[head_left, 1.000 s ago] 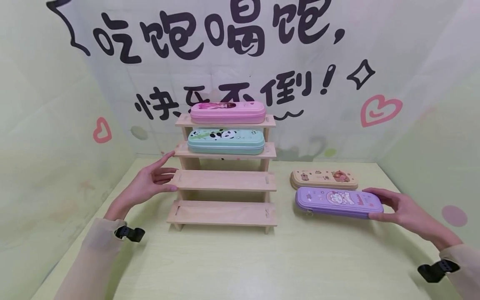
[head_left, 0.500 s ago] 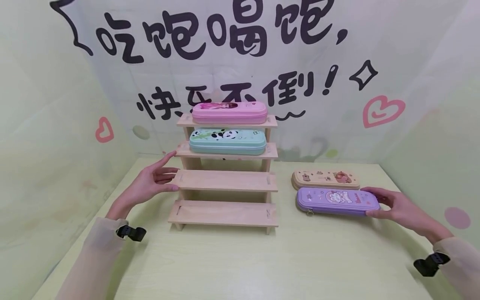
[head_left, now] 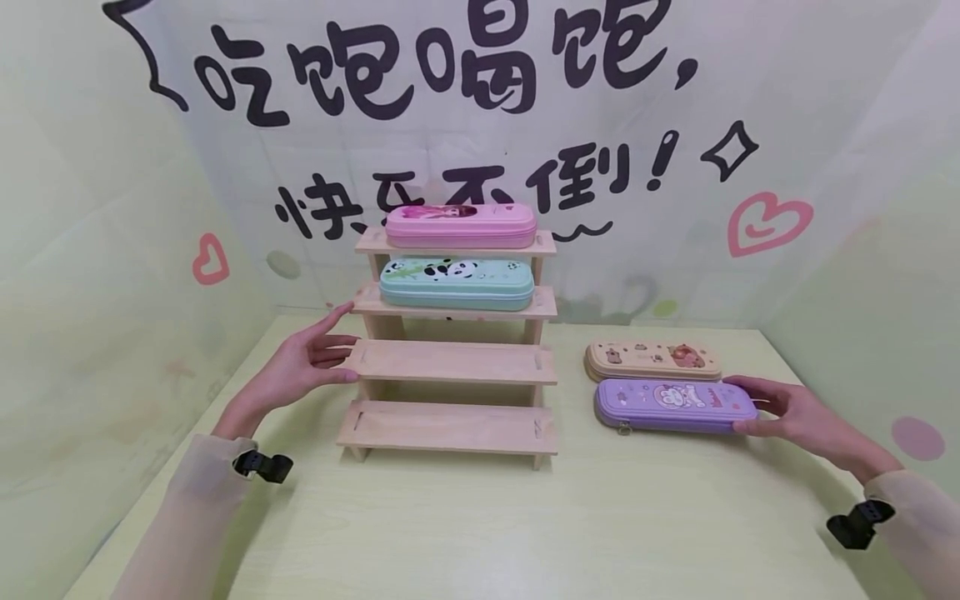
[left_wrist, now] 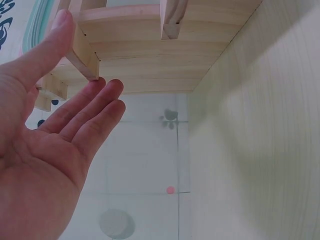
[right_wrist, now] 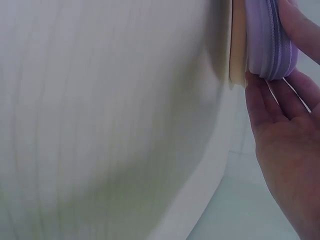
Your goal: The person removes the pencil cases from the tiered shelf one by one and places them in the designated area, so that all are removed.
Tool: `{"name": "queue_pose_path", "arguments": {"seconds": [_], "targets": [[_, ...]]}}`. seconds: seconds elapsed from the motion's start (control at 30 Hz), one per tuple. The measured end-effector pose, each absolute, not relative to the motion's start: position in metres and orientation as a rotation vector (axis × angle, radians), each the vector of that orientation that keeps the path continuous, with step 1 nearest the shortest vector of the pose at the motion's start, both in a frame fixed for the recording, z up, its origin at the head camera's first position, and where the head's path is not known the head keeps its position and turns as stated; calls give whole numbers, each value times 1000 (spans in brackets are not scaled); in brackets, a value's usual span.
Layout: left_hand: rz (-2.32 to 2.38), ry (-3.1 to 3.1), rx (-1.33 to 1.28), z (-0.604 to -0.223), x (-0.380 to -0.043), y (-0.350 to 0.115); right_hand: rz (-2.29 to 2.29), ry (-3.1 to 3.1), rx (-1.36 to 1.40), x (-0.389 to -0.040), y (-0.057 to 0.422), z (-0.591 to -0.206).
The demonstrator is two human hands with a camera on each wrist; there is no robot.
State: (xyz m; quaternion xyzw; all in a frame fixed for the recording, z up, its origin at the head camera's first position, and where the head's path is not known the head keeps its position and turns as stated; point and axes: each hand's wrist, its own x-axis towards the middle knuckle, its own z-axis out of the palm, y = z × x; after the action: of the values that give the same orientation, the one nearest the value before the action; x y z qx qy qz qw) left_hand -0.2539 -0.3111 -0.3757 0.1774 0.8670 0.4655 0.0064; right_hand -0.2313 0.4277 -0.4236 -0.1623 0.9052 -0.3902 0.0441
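Note:
My right hand (head_left: 802,421) grips the right end of a purple zip pencil case (head_left: 675,406) with a cartoon print, thumb at the front and fingers behind. A cream pencil case (head_left: 645,360) lies just behind the purple one. Whether the purple case touches the table, I cannot tell. My left hand (head_left: 288,371) is at the left side of a four-step wooden display stand (head_left: 450,427), its fingertips touching the step ends. In the left wrist view, its fingers (left_wrist: 95,117) are fairly straight. On the stand, a pink pencil case (head_left: 461,227) occupies the top step, above a mint panda pencil case (head_left: 457,283).
The two lower steps are bare wood. The stand is on a pale tabletop (head_left: 480,529), with a printed backdrop (head_left: 637,242) behind and side walls left and right. Each wrist wears a black device (head_left: 264,467).
My right hand has shifted slightly left with the purple pencil case, which has gone from slanted to nearly level beside the cream one. The left hand stays at the stand.

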Motion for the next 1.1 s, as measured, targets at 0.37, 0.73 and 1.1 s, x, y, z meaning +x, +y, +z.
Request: {"name": "queue_pose_path", "arguments": {"seconds": [0.37,0.73,1.1], "targets": [[1465,2710,561,-376,-254,-312,-1114,2769,-448,-239,428,-426],[1443,2728,592,-378,-255,-313,-1034,2767,-414,-243,429,-428],[1456,2716,594,-379,-256,-314,-987,2774,-405,-246,430,-431]]}}
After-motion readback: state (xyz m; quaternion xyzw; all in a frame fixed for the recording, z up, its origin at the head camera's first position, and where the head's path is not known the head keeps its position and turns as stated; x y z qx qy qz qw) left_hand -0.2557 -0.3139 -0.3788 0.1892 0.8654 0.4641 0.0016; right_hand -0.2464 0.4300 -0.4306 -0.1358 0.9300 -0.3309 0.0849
